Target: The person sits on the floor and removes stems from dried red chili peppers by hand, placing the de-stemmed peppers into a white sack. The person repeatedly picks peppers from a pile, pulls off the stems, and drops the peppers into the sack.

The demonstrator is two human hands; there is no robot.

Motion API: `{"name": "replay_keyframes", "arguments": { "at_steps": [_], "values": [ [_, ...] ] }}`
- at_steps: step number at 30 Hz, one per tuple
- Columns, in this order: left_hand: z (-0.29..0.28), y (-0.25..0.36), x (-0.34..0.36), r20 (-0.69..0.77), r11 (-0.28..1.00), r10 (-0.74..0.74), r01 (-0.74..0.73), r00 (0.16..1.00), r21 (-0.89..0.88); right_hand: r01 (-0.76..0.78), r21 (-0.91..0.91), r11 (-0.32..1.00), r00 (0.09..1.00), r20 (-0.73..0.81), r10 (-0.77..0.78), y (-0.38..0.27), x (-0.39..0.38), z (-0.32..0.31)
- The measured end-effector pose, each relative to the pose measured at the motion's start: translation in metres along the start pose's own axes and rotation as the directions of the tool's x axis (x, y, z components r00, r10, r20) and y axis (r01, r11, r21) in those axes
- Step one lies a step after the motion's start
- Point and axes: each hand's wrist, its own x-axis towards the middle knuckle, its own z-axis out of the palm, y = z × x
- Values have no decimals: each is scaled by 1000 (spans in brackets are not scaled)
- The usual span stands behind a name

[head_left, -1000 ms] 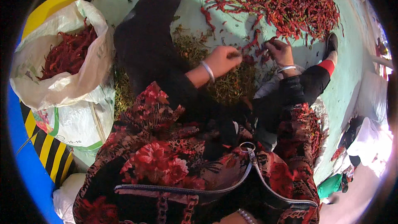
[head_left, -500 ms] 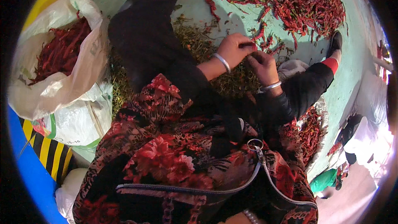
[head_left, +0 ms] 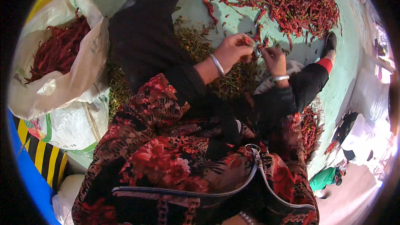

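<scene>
My left hand is closed around a dried red chili, of which only a small red bit shows between the fingers. Just to its right, my right hand has its fingers bent into a pinch near loose chilies on the pale green floor; what lies between those fingertips is too small to make out. Loose dried chilies trail from beyond my hands toward a big heap of dried red chilies at the far right. Under and beside my hands lie many dry greenish-brown stems.
On the left stands an open white woven sack with dark red chilies in it. My outstretched legs frame the stems. More chilies sit in a white sack by my right side. A green cloth-like item lies at lower right.
My hands have drawn apart; they were touching before. The right hand has shifted a little right and its fingers now bend toward the loose chilies. The view has shifted slightly.
</scene>
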Motion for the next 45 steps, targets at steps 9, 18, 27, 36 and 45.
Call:
{"name": "replay_keyframes", "arguments": {
  "at_steps": [9, 18, 27, 36, 45],
  "values": [
    [-21, -1, 18, -260, 997, -46, 61, 965, 51, -59, -90, 994, 988, -147, 46, 41, 83, 27],
    [-20, -10, 25, -233, 949, 6, 68, 972, 308, 6, -384, 923, 967, -232, -103, 39, 101, 44],
    [6, -9, 21, 112, 663, 169, -197, 979, 722, 150, 518, 842, 975, -217, -41, -33, -14, 22],
    [-2, -14, 4, 275, 235, 173, -311, 946, 921, 215, 208, 954, 961, -221, -168, -57, -33, 14],
    [-1, 5, -2, 403, 151, 488, -530, 774, 835, -173, 688, 705, 974, 15, 224, -63, -5, 29]
  ]
}}
